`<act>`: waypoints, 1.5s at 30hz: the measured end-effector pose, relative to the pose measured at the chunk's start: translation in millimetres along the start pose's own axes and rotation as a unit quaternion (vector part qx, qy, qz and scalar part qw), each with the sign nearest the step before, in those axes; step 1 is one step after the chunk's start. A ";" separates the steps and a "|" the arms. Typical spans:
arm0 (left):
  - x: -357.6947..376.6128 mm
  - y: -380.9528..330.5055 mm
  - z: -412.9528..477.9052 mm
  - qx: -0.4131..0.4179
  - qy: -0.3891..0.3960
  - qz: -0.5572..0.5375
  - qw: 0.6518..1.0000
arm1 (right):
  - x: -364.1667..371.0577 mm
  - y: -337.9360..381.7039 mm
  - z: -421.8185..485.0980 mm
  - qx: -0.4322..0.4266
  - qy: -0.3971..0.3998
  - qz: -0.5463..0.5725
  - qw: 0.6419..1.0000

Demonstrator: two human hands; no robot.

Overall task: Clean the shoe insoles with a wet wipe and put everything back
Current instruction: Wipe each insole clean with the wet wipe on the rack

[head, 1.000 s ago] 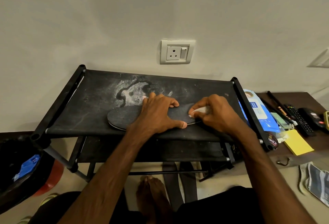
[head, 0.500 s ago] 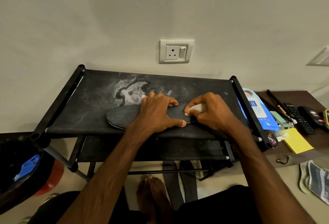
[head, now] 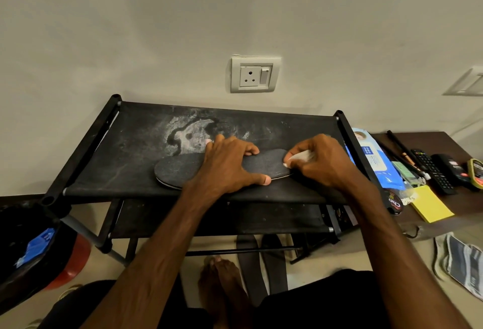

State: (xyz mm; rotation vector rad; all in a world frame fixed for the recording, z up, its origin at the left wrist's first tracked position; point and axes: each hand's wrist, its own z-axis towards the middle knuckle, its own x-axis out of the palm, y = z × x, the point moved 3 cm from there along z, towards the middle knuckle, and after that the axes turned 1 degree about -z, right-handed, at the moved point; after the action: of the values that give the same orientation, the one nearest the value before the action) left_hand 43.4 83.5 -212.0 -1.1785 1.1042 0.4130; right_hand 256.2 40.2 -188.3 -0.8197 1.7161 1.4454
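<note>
Thin, light and probably floppy, the insole [head: 180,172] lies on the rack's top shelf [head: 125,151] — left hand [head: 227,165] spread flat pinning its middle, right hand [head: 325,165] pinching a wet wipe [head: 300,156] at its end — best lifted by an edge.

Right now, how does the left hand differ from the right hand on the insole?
The left hand lies spread over the middle of the insole and holds nothing; the right hand, at its right end, pinches a white wet wipe in curled fingers. Both rest on the same insole on the black rack.
</note>
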 end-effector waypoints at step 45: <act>-21.1 -0.4 -13.2 0.021 0.034 0.077 0.996 | 15.8 30.5 -11.9 -0.006 0.009 -0.039 0.999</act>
State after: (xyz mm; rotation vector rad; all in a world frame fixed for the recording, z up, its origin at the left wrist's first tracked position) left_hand 27.9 77.3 -193.4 -1.0818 1.2627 0.4689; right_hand 220.6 33.3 -184.9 -0.8993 1.6716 1.4022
